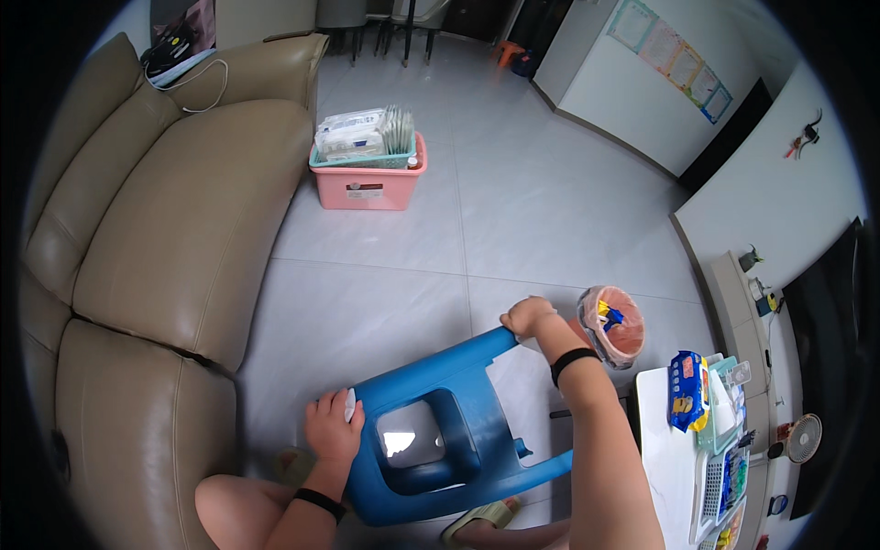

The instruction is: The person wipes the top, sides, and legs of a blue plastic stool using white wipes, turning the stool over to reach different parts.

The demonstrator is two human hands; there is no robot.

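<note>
A blue plastic stool (390, 479) lies tipped on its side in front of me, with a square opening in the face turned toward me. At its left edge is my left hand (332, 427), closed, with a bit of white wipe (349, 404) showing between the fingers and the stool. My right hand (530, 317) is wrapped round the end of the stool's far leg; that arm reaches across the stool's right side. The fingertips of my right hand are partly hidden. Below the stool, one of my feet wears a green slipper (482, 521).
A bin with a pink liner (632, 344) stands right of my right hand. On the white table (665, 467) are a blue wipes pack (687, 391) and baskets of small things. A beige sofa (183, 220) runs along the left. Ahead sits a pink tub (371, 191) with white packets.
</note>
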